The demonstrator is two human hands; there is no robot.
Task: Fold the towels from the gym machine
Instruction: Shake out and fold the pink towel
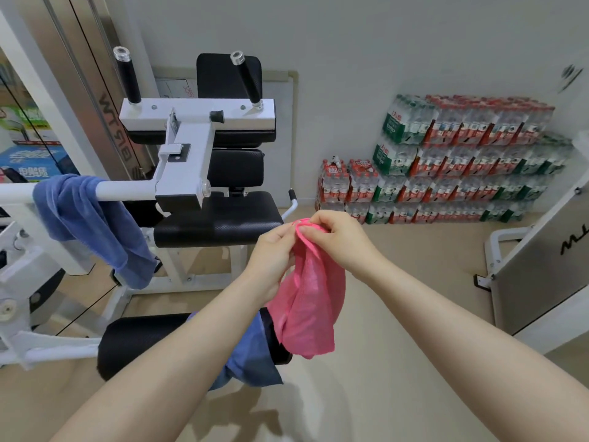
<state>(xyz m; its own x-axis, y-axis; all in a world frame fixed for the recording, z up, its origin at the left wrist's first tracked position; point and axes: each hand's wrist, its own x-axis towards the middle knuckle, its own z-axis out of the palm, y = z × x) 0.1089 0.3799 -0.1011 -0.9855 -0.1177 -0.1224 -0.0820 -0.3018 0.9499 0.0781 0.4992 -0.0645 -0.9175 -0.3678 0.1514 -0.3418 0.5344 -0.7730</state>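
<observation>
A pink towel [307, 295] hangs bunched in the air in front of me, held at its top edge by both hands. My left hand [273, 253] pinches the top from the left and my right hand [338, 239] pinches it from the right, fingertips nearly touching. A blue towel [92, 224] is draped over the white bar of the gym machine [191, 154] at the left. Another blue towel [251, 355] lies over the black roller pad [143, 342] low in the middle, partly hidden by my left forearm.
The machine's black seat [220, 221] is just left of my hands. Stacked packs of bottled water [452, 164] line the far wall at right. A grey machine panel [541, 250] stands at the right edge. Beige floor lies between them.
</observation>
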